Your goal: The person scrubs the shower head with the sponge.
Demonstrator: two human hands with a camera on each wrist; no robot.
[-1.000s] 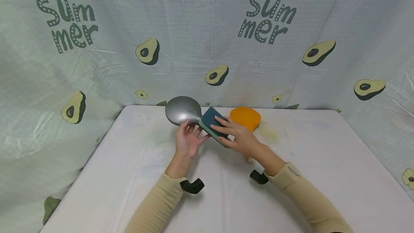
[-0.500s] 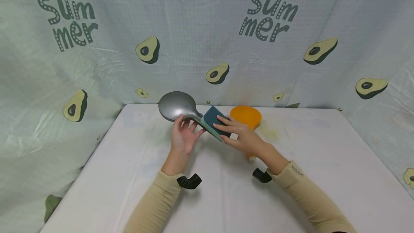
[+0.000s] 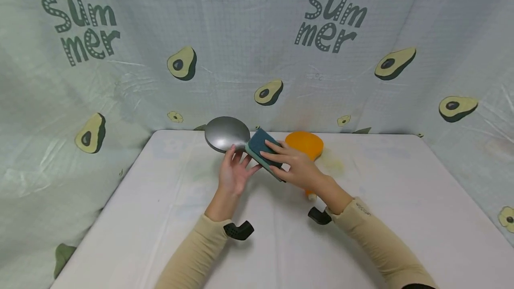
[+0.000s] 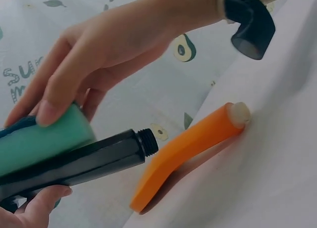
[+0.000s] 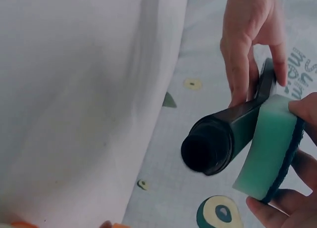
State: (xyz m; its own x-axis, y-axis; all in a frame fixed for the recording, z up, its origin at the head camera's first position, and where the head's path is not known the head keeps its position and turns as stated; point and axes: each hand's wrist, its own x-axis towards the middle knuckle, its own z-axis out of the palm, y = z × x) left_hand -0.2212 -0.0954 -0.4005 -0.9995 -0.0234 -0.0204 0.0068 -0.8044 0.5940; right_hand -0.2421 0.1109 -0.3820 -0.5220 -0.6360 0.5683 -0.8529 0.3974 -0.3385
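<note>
My left hand [image 3: 234, 175] grips a grey shower head [image 3: 226, 134] near its neck, holding it above the table with the round head at the far left. Its dark handle [image 4: 114, 154] ends in a black threaded connector [image 4: 147, 142], plain in the left wrist view. Pinched in my right hand [image 3: 297, 166] is a sponge [image 3: 263, 146], light green foam with a dark scouring layer. The foam side [image 5: 267, 144] lies along the handle in the right wrist view. In the head view, the sponge and right fingers hide most of the handle.
An orange shower head [image 3: 304, 142] lies on the white-covered table [image 3: 180, 244] behind my right hand. Its handle [image 4: 190, 144] has a pale end. A patterned cloth [image 3: 225, 35] hangs behind the table's back edge.
The shower head shifted left and slightly up, then came back right to about where it was. My right hand stayed nearly in place, so the sponge's position along the handle varied.
</note>
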